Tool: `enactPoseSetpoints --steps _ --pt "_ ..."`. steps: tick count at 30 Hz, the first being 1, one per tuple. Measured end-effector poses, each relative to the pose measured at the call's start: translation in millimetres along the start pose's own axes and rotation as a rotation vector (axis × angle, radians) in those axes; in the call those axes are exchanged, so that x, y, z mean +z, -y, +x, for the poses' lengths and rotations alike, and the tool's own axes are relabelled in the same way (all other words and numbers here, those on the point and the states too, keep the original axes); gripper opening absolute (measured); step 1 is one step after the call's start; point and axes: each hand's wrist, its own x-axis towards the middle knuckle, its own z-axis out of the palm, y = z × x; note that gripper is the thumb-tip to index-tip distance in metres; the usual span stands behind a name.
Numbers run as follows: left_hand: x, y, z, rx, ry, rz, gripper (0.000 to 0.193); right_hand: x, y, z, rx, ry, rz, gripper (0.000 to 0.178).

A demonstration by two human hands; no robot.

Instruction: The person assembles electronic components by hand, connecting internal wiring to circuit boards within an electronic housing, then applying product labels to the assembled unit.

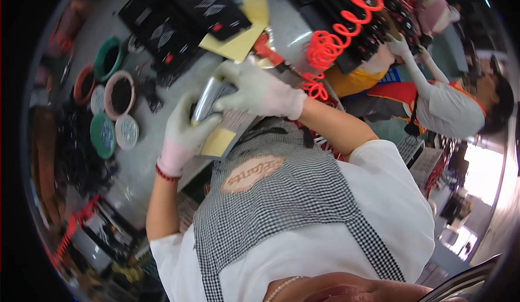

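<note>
Both my hands wear pale gloves and hold one silver-grey, shiny piece with rounded long sides (207, 100) above the near edge of the worktable. My left hand (187, 131) grips its lower end, thumb along the side facing me. The fingers of my right hand (249, 89) close around its upper end. What kind of part it is I cannot make out. Under my hands lie a printed sheet (238, 121) and a small yellow paper (218, 141). Just beyond the right hand is a red hand tool (269, 51), beside yellow sheets (233, 41).
Black flat cases (162, 28) lie at the far side. Bowls of small parts, among them a pink one (119, 95) and a green one (102, 135), stand at the left. A red coiled hose (325, 50) hangs at the right, with a co-worker (449, 104) beyond.
</note>
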Motion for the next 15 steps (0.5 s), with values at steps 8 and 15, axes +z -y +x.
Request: enactPoseSetpoints --steps 8,15 --pt "19 12 5 -0.104 0.35 -0.526 0.063 -16 -33 -4 -0.006 0.202 0.46 0.045" --pt "45 -7 25 -0.371 0.138 -0.553 0.039 -134 -198 72 0.139 -0.626 0.744 0.026"
